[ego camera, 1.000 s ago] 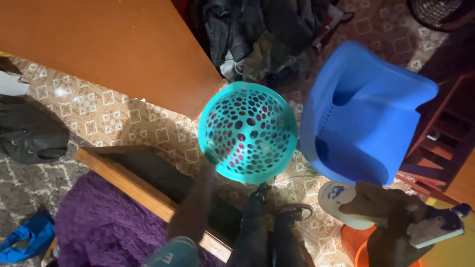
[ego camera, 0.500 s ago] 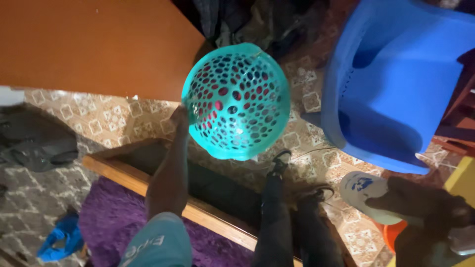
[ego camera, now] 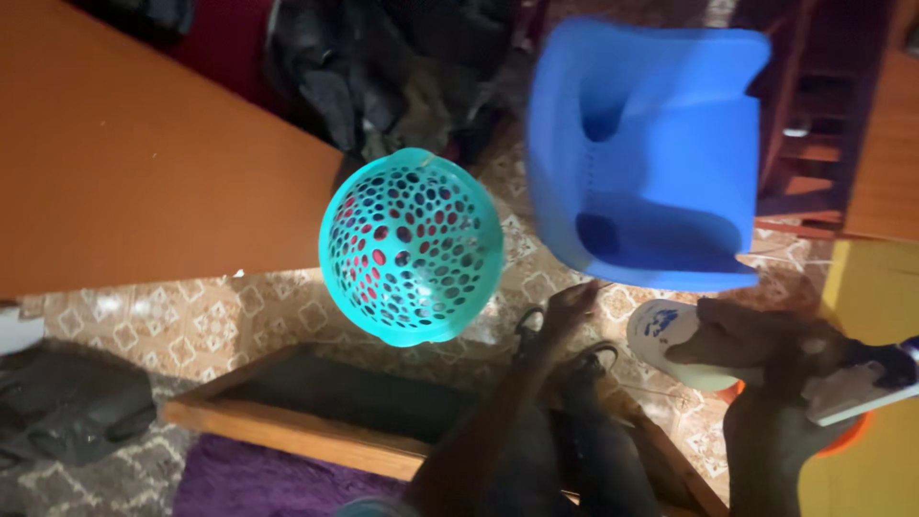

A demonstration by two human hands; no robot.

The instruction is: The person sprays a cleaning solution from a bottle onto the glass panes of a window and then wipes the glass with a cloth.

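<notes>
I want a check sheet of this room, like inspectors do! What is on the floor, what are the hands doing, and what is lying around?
Surface: patterned tile floor, with a purple rug at the bottom edge.
Job's things: teal basket full of round holes, something red showing through them; no hand touches it.
Clutter: pile of dark clothes, dark bag, open wooden frame.
Hands: left hand open and empty, between the basket and the blue plastic chair; right hand holds a white slipper.
Cables: nothing seen.
Surroundings: orange table, wooden shelves, the person's own legs and shoes.
</notes>
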